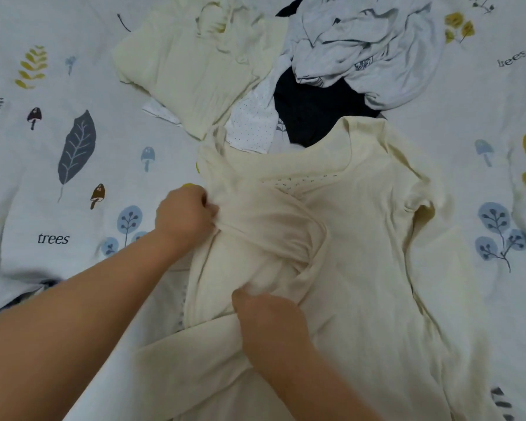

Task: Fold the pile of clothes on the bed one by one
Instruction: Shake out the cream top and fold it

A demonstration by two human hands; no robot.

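The bed has the cream top spread flat near me so it can be folded, neck pointing far, long axis near-to-far. The pile waits beyond. Left hand and right hand both pinch its bunched fabric, probably folding that side inward.
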